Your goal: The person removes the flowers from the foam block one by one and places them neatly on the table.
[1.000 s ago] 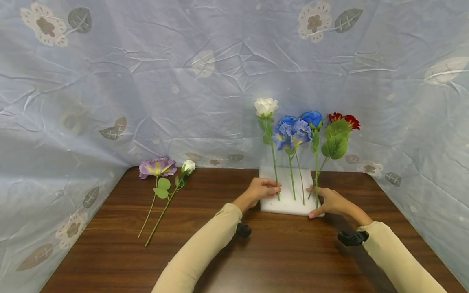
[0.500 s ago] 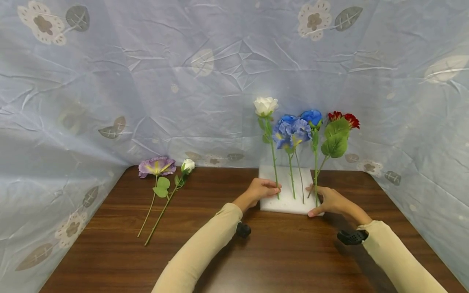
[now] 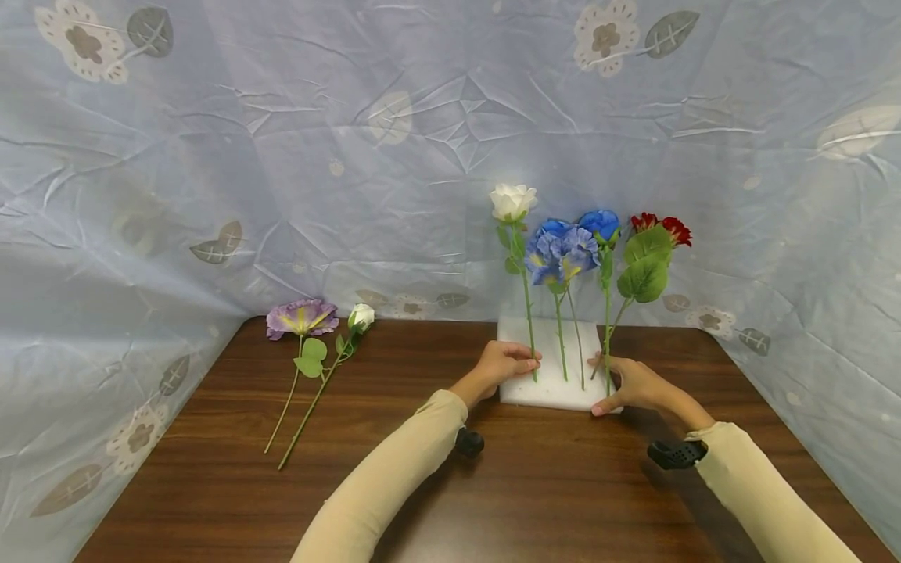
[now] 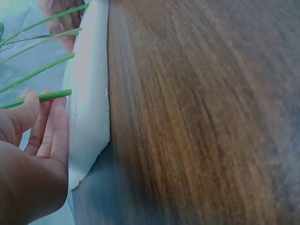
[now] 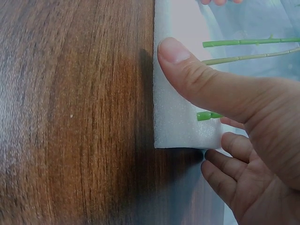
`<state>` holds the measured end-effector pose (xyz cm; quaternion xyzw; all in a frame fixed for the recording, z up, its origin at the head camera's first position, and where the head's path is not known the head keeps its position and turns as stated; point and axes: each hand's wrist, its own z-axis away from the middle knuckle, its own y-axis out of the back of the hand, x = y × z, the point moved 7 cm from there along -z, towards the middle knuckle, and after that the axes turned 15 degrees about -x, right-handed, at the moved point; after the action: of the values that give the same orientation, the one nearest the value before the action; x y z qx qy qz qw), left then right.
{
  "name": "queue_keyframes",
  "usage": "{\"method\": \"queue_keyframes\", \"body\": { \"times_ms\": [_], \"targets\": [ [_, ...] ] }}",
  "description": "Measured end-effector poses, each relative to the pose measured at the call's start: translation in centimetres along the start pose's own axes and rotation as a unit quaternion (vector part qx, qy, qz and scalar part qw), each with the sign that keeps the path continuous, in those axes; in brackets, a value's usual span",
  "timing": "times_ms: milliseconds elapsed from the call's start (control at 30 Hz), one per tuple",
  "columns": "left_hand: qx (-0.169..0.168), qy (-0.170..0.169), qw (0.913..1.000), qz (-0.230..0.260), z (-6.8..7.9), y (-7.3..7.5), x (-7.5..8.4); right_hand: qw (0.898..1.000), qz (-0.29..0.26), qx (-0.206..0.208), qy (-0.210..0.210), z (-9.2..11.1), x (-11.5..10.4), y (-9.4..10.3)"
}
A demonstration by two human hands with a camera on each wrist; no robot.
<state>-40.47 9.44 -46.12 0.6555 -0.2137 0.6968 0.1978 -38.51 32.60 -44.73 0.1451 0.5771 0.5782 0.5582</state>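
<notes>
A white foam block lies near the table's back edge, several artificial flowers standing in it. My left hand pinches the lower stem of a white rose between thumb and fingers; its cut end meets the foam in the left wrist view. At the block's right end, my right hand holds the foam, thumb along the front, other fingers around the side and behind a stem. Between and above the hands are a ruffled blue flower, a blue rose and dark red flowers with broad green leaves.
On the left of the brown wooden table lie a purple flower and a white rosebud, stems toward the front. A patterned fabric curtain encloses the back and sides. Black wrist straps show at both sleeves.
The head view has shifted very slightly. Both hands keep their places at the white rose's stem and the foam block; the flowers stand as before.
</notes>
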Motion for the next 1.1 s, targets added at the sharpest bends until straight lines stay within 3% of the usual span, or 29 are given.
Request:
{"method": "queue_keyframes", "body": {
  "times_ms": [400, 700, 1100],
  "targets": [
    [0.012, -0.029, 0.9988, -0.037, 0.2, 0.2, 0.3, 1.0, -0.002, -0.002, -0.001, 0.0, -0.2, 0.2],
    [0.024, -0.034, 0.9991, 0.008, 0.0, 0.2, 0.1, 1.0, -0.003, -0.005, -0.002, -0.1, 0.0, -0.1],
    [0.028, -0.057, 0.9969, -0.047, 0.5, 0.1, 1.2, 1.0, -0.001, -0.002, 0.004, 0.1, -0.2, -0.1]
  ]
}}
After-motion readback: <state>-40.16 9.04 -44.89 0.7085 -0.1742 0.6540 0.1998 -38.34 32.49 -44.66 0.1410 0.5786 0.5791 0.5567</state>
